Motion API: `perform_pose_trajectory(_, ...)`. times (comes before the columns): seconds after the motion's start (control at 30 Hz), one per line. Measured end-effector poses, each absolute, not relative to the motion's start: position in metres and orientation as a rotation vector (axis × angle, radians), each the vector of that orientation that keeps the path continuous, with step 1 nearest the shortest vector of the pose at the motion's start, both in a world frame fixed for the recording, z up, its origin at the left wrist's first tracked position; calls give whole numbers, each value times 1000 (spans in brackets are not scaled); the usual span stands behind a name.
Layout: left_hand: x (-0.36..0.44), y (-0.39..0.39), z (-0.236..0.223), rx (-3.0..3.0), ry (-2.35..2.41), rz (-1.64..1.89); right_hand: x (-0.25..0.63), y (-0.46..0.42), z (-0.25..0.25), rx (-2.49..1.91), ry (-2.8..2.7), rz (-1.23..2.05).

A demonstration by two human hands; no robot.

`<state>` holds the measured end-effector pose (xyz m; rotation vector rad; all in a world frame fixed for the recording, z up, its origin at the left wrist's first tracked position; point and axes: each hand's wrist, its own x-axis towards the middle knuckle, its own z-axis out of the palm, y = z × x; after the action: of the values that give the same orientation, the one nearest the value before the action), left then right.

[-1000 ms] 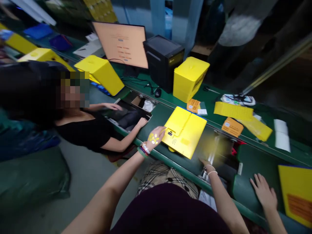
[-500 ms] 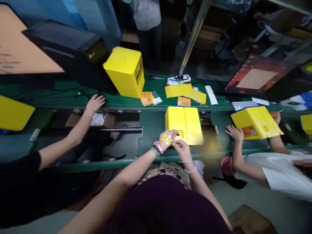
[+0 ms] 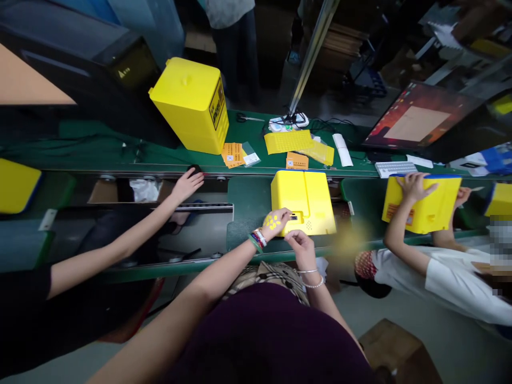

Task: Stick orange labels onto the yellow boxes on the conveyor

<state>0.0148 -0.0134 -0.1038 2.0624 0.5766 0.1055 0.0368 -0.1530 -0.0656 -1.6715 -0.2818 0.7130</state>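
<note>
A flat yellow plastic case (image 3: 307, 196) lies on the green conveyor belt (image 3: 248, 194) directly ahead of me. My left hand (image 3: 275, 223), with small yellow round stickers on its back, rests fingers-down on the case's near left corner, beside a small dark port (image 3: 294, 217). My right hand (image 3: 300, 247) sits at the case's near edge, its fingers curled close to that port. Those fingers hide whatever is under them, so I cannot tell if they hold something small.
A tall yellow box (image 3: 188, 104) stands on the far green shelf among orange cards (image 3: 233, 154) and yellow sheets (image 3: 288, 141). A co-worker's hand (image 3: 187, 185) reaches in from the left. At right, a person in white holds another yellow case (image 3: 424, 204).
The view has swung so the case sits straight ahead. My right hand has come to the case's near edge beside my left. The co-worker at right has tilted their yellow case more upright.
</note>
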Motion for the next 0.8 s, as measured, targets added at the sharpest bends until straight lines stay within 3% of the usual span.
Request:
perform_pose_trajectory(0.23,-17,-7,-83,1611,346,93,77,-147,-64,-1728,-348,758)
perform_pose_trajectory(0.5,-19,-21,-88,1422,487,120,67,-143,-76,-1817,-393,656)
perform_pose_trajectory(0.8,-21,-15,-105,1302,746,32,108,-141,-115,-2405,-657,72)
